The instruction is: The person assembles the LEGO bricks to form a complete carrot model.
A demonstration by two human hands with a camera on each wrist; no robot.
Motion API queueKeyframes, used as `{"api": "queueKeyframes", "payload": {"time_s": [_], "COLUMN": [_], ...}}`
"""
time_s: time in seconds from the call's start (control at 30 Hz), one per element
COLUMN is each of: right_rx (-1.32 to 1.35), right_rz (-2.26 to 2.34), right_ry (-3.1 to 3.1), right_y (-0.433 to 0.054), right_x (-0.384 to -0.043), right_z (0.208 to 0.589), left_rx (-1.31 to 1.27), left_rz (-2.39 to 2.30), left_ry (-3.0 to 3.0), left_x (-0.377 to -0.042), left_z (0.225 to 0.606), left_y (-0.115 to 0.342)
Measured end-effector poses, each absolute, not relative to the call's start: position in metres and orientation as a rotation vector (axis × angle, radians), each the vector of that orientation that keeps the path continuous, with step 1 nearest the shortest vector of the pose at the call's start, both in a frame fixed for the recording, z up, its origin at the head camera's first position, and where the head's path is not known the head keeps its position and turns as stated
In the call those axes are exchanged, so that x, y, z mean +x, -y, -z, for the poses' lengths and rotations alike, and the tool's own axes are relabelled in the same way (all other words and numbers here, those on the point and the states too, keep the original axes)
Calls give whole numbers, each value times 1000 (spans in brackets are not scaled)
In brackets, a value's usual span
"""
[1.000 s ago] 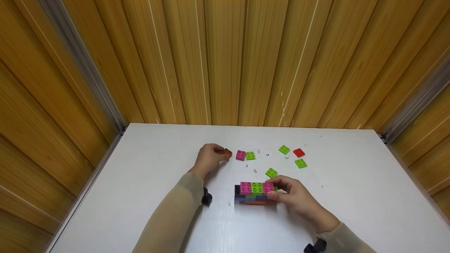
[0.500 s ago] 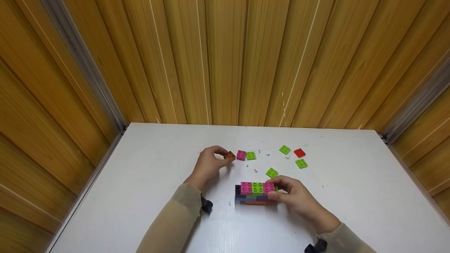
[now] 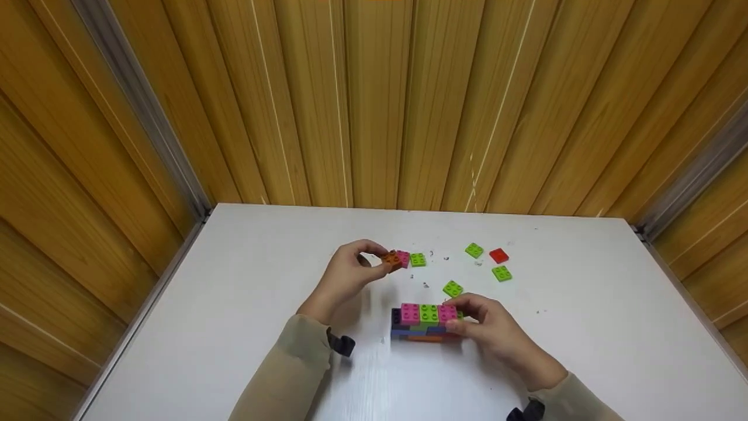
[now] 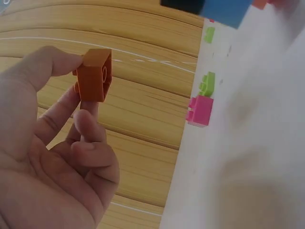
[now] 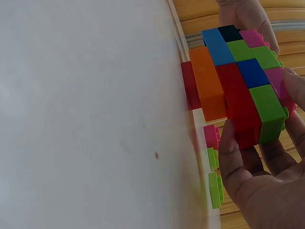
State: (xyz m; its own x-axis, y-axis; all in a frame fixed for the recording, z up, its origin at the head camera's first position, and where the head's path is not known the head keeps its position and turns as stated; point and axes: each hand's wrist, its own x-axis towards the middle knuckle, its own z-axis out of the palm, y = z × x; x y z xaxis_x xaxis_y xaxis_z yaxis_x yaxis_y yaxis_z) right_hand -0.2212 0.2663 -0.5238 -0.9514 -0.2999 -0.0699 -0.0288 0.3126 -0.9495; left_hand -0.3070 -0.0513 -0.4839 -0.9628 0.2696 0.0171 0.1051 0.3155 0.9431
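Observation:
My left hand [image 3: 345, 273] pinches an orange toy brick [image 4: 94, 76] between thumb and fingertips. That brick hangs above the table, its studs up in the head view, and partly covers a loose pink brick [image 3: 404, 258]. My right hand [image 3: 494, 330] grips the right end of a layered brick wall [image 3: 428, 316]. Along the wall's top run a pink, a green and a second pink brick. The right wrist view shows blue, red, green and orange bricks [image 5: 209, 86] in its lower layers. My right fingers hide part of its end.
A green brick [image 3: 418, 259] lies beside the loose pink one. Farther right are more green bricks [image 3: 474, 250] and a red brick [image 3: 499, 255]; one green brick [image 3: 452, 289] lies just behind the wall. Small dark specks dot the white table [image 3: 263, 263]. Wood-patterned panels [image 3: 374, 117] enclose it.
My left hand has raised the orange brick and carried it slightly right, to in front of the loose pink brick. The right hand and the brick wall have stayed in place.

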Motion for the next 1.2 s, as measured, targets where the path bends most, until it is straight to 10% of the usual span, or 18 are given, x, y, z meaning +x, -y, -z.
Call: {"api": "queueKeyframes", "payload": {"time_s": [1.2], "right_rx": [-350], "right_rz": [1691], "right_ry": [-2360], "right_y": [-268], "right_x": [-220], "right_z": [526], "left_rx": [906], "left_rz": [-1369], "left_ry": [-2313], "left_x": [-274], "left_z": [477], "left_y": [28]}}
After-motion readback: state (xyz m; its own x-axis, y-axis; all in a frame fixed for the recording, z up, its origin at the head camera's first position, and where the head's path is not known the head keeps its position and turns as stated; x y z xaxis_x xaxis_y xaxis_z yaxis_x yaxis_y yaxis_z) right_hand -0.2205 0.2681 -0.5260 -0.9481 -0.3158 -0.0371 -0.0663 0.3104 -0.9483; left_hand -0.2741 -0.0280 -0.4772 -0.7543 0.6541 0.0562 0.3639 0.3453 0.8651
